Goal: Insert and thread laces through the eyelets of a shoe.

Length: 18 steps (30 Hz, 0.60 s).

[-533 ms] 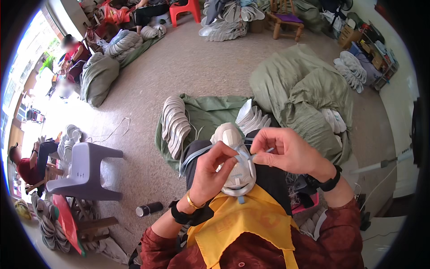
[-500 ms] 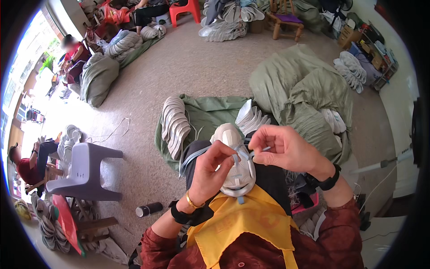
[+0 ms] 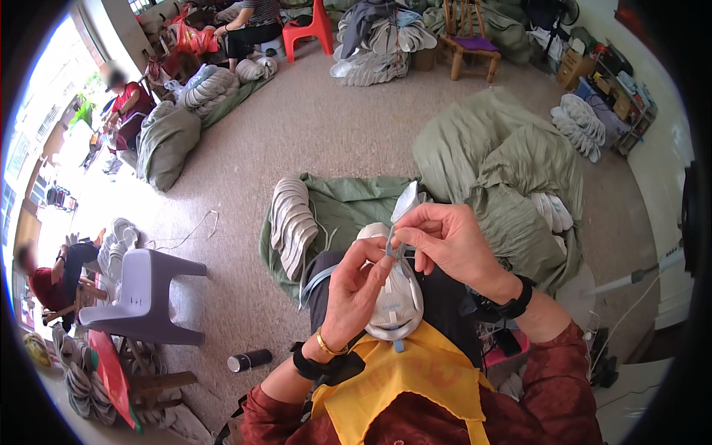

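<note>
A white shoe upper rests on my lap, its toe pointing away from me. Just over its lacing, both hands work on a blue-grey shoelace. My left hand pinches the lace between thumb and forefinger at the upper's left side. From the right, my right hand pinches the same lace a little higher, its fingertips almost meeting those of the left. Another length of pale blue lace hangs over my left thigh. The hands cover part of the upper's toe and eyelets.
Stacked white uppers lie on a green cloth ahead. Large green sacks stand to the right. A grey plastic chair and a black cylinder are at left. Other people sit farther off.
My right hand has moved left to my left hand, and its fingers have closed on the lace above the upper. The whole view has shifted slightly, with the room sitting lower.
</note>
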### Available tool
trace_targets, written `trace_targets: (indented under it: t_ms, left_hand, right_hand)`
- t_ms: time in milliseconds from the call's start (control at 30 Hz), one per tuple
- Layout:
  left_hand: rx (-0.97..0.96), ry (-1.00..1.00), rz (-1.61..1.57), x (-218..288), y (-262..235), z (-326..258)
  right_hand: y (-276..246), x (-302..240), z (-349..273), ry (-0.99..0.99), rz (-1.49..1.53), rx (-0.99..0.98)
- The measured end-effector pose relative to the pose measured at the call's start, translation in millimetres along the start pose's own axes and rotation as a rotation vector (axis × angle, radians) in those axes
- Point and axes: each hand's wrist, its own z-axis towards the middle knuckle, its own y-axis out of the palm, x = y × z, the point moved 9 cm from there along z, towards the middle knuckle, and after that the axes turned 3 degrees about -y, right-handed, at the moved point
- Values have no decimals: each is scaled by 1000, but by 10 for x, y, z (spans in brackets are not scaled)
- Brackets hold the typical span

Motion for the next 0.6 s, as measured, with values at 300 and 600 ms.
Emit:
trace_targets:
  t_ms: [300,600]
  left_hand:
    - [-56,-69,-122,-80,48,46]
    - [7,-85,-192,-137,-6,75]
  right_hand:
    - [13,28,36,-17,-35,27]
    - [5,214,-47,39,-68,30]
